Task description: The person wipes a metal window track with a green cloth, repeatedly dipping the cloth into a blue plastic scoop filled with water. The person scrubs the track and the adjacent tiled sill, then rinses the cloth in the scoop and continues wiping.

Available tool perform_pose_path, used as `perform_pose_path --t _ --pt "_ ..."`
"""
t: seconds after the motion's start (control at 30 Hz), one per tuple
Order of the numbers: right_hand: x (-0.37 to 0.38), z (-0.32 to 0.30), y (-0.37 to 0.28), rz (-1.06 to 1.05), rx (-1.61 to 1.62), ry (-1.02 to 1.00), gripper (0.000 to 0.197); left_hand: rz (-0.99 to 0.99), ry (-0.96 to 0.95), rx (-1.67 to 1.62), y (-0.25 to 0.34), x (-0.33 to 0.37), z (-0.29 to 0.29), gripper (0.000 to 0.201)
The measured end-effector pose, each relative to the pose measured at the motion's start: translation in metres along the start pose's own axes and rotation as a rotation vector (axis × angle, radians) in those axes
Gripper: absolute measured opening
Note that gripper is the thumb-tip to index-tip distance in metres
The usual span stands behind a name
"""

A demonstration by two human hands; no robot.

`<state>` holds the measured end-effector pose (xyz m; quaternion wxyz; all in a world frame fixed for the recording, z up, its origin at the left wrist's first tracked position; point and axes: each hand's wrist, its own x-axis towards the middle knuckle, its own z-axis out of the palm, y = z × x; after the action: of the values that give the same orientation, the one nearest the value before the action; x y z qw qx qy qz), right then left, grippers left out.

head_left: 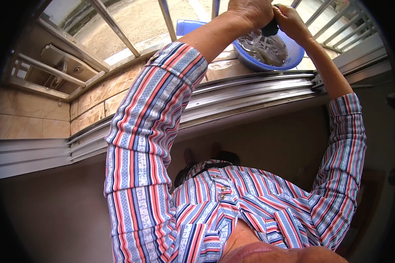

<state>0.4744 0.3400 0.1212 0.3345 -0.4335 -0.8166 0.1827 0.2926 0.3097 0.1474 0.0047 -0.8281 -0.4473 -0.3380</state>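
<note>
Above a blue basin (289, 55) on the tiled ledge, both hands grip a dark, bunched cloth (271, 29). My left hand (253, 12) is closed at the top edge of the view, its fingers partly hidden. Beside it, my right hand (291, 22) has its fingers wrapped round the cloth. A loose end hangs down between the hands. Murky grey water (265, 49) with bright reflections fills part of the basin below.
A metal window track (250, 90) runs between me and the tiled ledge (221, 70). Upright metal bars (166, 19) stand beyond it, with a lock plate (68, 61) at the left. A blue plastic object (186, 27) sits behind my left forearm.
</note>
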Motion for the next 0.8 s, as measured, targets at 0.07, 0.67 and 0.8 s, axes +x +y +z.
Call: perform_pose_path --t 0.07,0.67,0.8 --pt "0.001 0.006 0.006 0.247 -0.085 0.067 0.041 -0.035 0.023 -0.023 -0.002 0.001 0.011 0.028" --pt "-0.039 0.045 -0.200 -0.323 -0.038 -0.134 0.032 -0.062 0.134 -0.159 -0.014 -0.207 -0.160 0.014" --pt "-0.021 0.167 -0.265 -0.581 -0.059 -0.200 0.026 -0.211 0.168 0.005 -0.076 -0.325 -0.224 0.015"
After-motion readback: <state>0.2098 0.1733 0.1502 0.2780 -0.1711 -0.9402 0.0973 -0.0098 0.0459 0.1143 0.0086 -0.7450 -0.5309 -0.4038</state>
